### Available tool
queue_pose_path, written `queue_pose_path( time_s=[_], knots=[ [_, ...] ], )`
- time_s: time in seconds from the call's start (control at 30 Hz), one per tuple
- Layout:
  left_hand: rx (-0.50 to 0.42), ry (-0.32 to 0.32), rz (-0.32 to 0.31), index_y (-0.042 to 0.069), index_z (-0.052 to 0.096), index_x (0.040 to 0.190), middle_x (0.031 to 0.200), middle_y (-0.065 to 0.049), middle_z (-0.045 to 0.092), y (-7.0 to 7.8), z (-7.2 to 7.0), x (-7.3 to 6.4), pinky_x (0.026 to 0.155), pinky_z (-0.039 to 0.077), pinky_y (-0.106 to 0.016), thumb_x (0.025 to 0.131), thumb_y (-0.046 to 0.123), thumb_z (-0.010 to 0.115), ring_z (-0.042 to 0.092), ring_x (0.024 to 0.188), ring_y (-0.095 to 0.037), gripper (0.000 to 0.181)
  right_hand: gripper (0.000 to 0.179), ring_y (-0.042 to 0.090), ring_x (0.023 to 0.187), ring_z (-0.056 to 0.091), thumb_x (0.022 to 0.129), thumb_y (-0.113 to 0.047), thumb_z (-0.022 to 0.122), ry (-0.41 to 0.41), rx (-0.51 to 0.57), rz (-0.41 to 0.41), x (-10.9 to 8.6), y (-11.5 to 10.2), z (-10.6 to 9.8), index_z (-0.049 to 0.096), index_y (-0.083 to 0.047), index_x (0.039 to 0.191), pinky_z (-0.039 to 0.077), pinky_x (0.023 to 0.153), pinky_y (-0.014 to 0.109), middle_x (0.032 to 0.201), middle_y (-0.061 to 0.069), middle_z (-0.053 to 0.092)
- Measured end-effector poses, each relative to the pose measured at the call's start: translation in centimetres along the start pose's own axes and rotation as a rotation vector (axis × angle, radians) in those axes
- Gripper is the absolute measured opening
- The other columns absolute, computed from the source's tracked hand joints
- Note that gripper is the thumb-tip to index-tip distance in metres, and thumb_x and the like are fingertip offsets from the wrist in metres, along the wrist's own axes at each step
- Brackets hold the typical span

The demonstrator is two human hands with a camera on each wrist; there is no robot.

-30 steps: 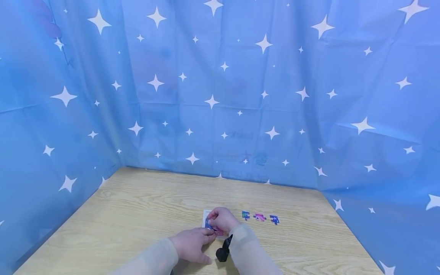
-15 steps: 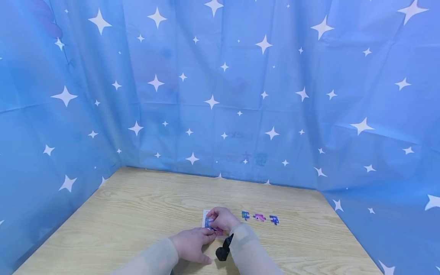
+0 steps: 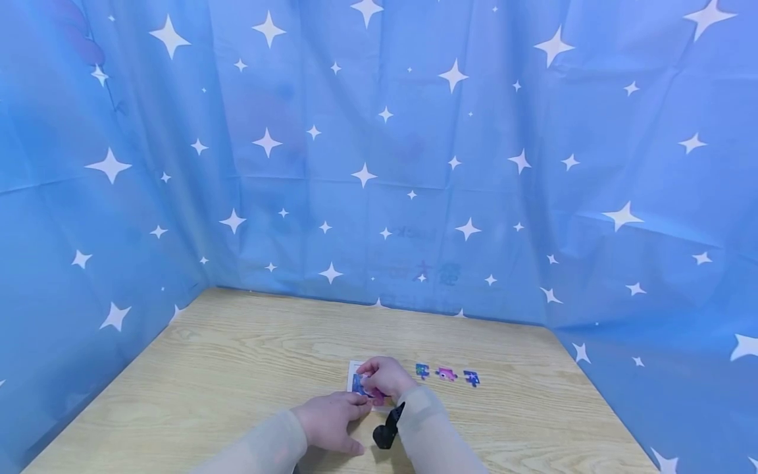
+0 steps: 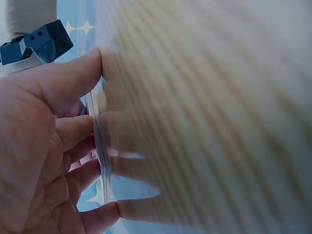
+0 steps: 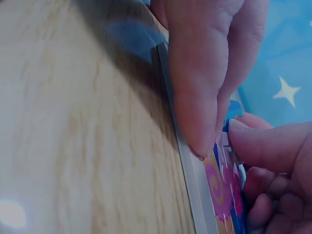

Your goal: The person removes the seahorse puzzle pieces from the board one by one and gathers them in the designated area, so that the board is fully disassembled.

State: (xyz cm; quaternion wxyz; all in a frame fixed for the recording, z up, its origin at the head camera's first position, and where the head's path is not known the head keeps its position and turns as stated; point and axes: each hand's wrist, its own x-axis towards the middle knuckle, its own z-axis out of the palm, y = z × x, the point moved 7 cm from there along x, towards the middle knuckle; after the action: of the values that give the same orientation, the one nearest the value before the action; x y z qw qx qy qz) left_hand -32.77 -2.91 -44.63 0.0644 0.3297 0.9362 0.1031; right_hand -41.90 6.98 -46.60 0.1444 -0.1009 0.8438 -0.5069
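Observation:
A small jigsaw puzzle board with a pale frame lies on the table, largely covered by both hands. My left hand rests at its near left edge, fingers extended onto it and thumb on the table. In the right wrist view, left fingers press the frame beside pink and orange pieces. My right hand reaches over the board; its thumb and index finger pinch a blue puzzle piece at the board's surface. How far that piece sits in the board is hidden.
Three loose puzzle pieces lie in a row right of the board: a blue-green one, a pink one and a blue one. A starry blue curtain surrounds the wooden table. A black wrist device sits under the right sleeve.
My right thumb and fingertips have shifted slightly over the blue part of the board. The left hand and the three loose pieces stay where they were.

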Motion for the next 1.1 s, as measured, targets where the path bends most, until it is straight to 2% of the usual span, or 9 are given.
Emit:
queue_pose_path(
  time_s=[0.27, 0.47, 0.93, 1.1],
  knots=[
    [0.022, 0.004, -0.004, 0.014, 0.056, 0.136, 0.142, 0.002, 0.049, 0.24, -0.26, 0.05, 0.106, 0.038, -0.033, 0.079, 0.052, 0.070, 0.043, 0.132, -0.020, 0.070, 0.010, 0.016, 0.060, 0.051, 0.091, -0.001, 0.062, -0.021, 0.065, 0.025, -0.09, 0.39, -0.09, 0.066, -0.003, 0.100, 0.048, 0.050, 0.024, 0.083, 0.008, 0.060],
    [0.036, -0.006, -0.003, 0.016, 0.055, 0.137, 0.143, 0.003, 0.048, 0.27, -0.21, 0.07, 0.105, 0.039, -0.035, 0.079, 0.054, 0.070, 0.043, 0.132, -0.022, 0.070, 0.011, 0.017, 0.057, 0.053, 0.091, -0.004, 0.063, -0.023, 0.113, 0.049, -0.13, 0.65, -0.16, 0.068, -0.004, 0.101, 0.050, 0.050, 0.024, 0.084, 0.012, 0.062],
    [0.063, -0.025, 0.002, 0.019, 0.052, 0.140, 0.145, 0.003, 0.047, 0.46, -0.19, 0.15, 0.106, 0.039, -0.035, 0.080, 0.053, 0.069, 0.042, 0.133, -0.023, 0.072, 0.004, 0.014, 0.054, 0.050, 0.093, -0.005, 0.061, -0.022, -0.005, 0.018, -0.08, 0.24, -0.28, 0.065, -0.005, 0.091, 0.044, 0.049, 0.024, 0.074, 0.006, 0.059],
    [0.061, -0.018, 0.009, 0.019, 0.052, 0.140, 0.145, 0.004, 0.047, 0.38, 0.02, 0.32, 0.106, 0.039, -0.035, 0.080, 0.053, 0.069, 0.042, 0.133, -0.023, 0.072, 0.004, 0.013, 0.054, 0.048, 0.092, -0.002, 0.060, -0.023, 0.014, 0.012, -0.10, 0.09, -0.24, 0.064, -0.002, 0.092, 0.043, 0.048, 0.023, 0.073, 0.005, 0.057]
  ],
)
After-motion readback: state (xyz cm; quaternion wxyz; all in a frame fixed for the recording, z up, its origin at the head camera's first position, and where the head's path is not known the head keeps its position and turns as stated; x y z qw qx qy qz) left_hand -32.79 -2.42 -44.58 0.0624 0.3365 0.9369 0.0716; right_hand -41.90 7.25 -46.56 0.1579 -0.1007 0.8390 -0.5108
